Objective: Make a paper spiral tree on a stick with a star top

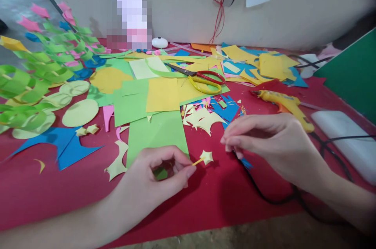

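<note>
Your left hand (158,176) pinches a thin yellow stick (198,161) between thumb and forefinger, the other fingers curled in over the red table cover (73,198). On the stick's far tip sits a small pale-yellow paper star (207,157), its points slightly ragged, held just above the cover. Your right hand (273,143) hovers just to the right of the star, fingers drawn together with the tips pointing at it but not touching; it holds nothing you can make out.

A black cord (264,196) runs under your right wrist across the cover. Just behind your left hand lies a green paper sheet (155,133), with a pale cut-out scrap (117,162) at its left and a blue offcut (69,145) farther left. Beyond the star, pale star-shaped scraps (202,117) lie on blue paper.

Farther back, a yellow glue gun (283,104) rests behind your right hand, a white block (345,139) to its right. Scissors (202,78) with red and yellow handles lie on yellow and green sheets. At far left stands a cluster of curled green paper leaves (38,80); a white wall (182,6) closes the back.
</note>
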A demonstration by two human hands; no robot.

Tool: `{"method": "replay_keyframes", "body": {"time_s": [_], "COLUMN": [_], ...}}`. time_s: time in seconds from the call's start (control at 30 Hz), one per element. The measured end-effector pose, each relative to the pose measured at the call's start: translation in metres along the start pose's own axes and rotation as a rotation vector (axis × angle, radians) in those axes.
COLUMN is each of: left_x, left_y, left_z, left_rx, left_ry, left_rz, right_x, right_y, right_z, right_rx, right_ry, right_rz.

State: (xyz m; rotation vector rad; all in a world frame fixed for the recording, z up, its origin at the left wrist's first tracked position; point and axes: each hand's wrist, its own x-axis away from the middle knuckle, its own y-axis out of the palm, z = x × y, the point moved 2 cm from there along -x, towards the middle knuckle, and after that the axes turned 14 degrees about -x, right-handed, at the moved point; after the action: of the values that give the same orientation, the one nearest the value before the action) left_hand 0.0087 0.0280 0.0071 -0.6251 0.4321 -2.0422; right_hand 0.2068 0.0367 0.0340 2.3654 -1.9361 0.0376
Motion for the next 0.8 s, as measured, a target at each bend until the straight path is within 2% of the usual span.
{"method": "replay_keyframes", "body": {"time_s": [0.07, 0.2, 0.3, 0.53, 0.8], "left_x": [-0.0005, -0.0015, -0.0015, -0.0009, -0.0014], "left_y": [0.0000, -0.0001, 0.0001, -0.0003, 0.0003], "left_z": [0.0001, 0.0004, 0.0001, -0.0010, 0.0017], "left_rx": [0.002, 0.001, -0.002, -0.025, 0.002], "left_ry": [-0.004, 0.005, 0.011, 0.011, 0.021], "left_rz": [0.001, 0.005, 0.011, 0.006, 0.019], "right_x": [-0.0002, -0.0022, -0.0039, -0.0040, -0.0047], "right_y": [-0.0003, 0.0000, 0.0009, 0.0022, -0.0005], "right_z": [0.0018, 0.0062, 0.0076, 0.0071, 0.0083], "right_rx": [-0.020, -0.283, -0.385, -0.467, -0.426], "right_ry": [0.040, 0.108, 0.163, 0.148, 0.118], "right_rz": [-0.034, -0.098, -0.117, -0.128, -0.143]}}
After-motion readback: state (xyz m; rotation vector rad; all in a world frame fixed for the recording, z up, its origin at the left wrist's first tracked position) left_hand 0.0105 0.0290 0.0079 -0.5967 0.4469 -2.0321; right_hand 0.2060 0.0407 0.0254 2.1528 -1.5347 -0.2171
